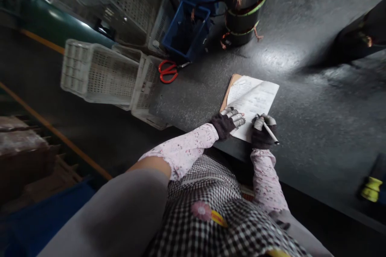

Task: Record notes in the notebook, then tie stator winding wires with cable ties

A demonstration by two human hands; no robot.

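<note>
An open notebook (256,96) with handwriting on its pages lies on the dark tabletop near its front edge. My left hand (229,121), in a dark glove with taped fingers, rests flat on the lower left of the page, fingers stretched out. In my right hand (263,131), gloved and taped the same way, is a white pen (270,133). Its tip end is hidden by my fingers, which are at the lower right of the page. Whether the tip touches the paper I cannot tell.
Red-handled scissors (169,71) lie left of the notebook. Behind them are a blue bin (187,28) and white plastic crates (102,73). Black coils with bare copper ends (243,16) stand at the back. A yellow-handled tool (372,188) lies at the far right.
</note>
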